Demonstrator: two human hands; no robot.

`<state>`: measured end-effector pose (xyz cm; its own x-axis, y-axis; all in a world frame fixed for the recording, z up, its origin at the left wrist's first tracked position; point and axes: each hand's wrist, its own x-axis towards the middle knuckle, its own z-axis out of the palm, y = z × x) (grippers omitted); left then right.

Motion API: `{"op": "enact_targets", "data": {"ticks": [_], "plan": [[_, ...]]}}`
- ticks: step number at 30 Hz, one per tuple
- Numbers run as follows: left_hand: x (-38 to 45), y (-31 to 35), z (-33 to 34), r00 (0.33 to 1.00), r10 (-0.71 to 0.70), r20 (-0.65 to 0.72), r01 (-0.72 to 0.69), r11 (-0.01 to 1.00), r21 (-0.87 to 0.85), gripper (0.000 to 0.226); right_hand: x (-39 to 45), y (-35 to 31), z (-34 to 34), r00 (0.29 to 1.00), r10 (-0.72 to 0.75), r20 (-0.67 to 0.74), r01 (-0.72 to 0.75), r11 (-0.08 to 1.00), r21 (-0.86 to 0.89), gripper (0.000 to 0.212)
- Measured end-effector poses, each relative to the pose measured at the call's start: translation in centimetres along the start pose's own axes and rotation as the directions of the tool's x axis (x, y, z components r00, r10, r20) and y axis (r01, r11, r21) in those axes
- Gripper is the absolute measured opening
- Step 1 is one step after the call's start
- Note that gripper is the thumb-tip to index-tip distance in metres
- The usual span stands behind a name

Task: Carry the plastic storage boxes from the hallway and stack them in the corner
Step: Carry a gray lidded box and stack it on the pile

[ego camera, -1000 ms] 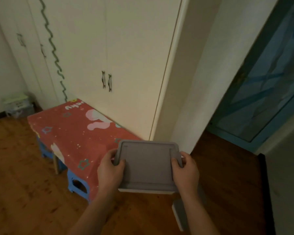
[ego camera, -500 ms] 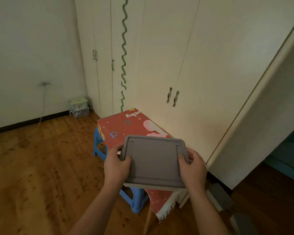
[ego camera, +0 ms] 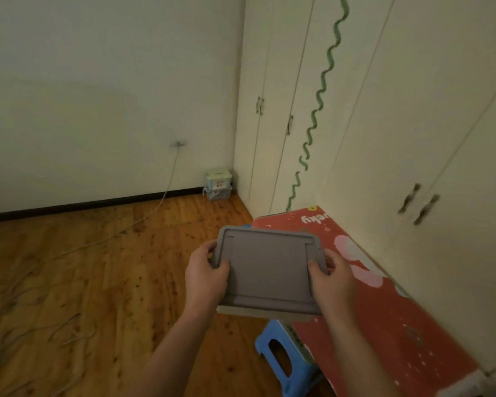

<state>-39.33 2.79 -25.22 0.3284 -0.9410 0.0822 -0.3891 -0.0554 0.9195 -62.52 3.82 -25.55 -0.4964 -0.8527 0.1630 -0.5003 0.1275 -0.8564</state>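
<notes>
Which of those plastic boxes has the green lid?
The top box of the corner stack; the box under it is clear, and the held box has a grey lid.

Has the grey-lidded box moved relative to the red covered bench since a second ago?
Yes. The grey-lidded box, held by both hands, has travelled along the red covered bench towards the stacked boxes in the corner.

One head-worn wide-angle view only, looking forward and down from standing height. Close at lower centre: both forearms and a grey lidded storage box (ego camera: 269, 270). Facing the room corner, with stacked boxes (ego camera: 218, 184) far off on the wooden floor (ego camera: 69, 282). Wardrobe doors (ego camera: 413, 124) near along the right edge
</notes>
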Motion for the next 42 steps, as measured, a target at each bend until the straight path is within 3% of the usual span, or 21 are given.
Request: {"op": "enact_targets", "data": {"ticks": [7,14,23,34,42], "plan": [[10.7,-0.5,1.7,0.994,-0.055,-0.093,0.056,0.998,0.013,0.051,9.7,-3.0,8.1,0.993,-0.075,0.089,0.077,0.997,-0.019,0.044],[22.0,1.3,4.1,0.981,-0.087,-0.175,0.093,0.995,0.023,0.051,21.1,-7.2,14.5,0.980,-0.142,0.142,0.144,0.990,-0.003,0.035],[33.5,-0.1,4.6,0.958,-0.146,-0.245,0.157,0.987,0.029,0.051,29.8,-11.1,24.0,0.948,-0.223,0.226,0.230,0.973,-0.004,0.028],[54.0,-4.2,5.1,0.960,-0.196,-0.199,0.201,0.979,0.007,0.045,41.1,-16.1,39.3,0.948,-0.175,0.264,0.192,0.981,-0.039,0.025],[67.0,-3.7,5.8,0.980,-0.123,-0.154,0.131,0.991,0.039,0.043,49.0,-19.9,47.1,0.969,-0.151,0.194,0.164,0.985,-0.051,0.029]]}}
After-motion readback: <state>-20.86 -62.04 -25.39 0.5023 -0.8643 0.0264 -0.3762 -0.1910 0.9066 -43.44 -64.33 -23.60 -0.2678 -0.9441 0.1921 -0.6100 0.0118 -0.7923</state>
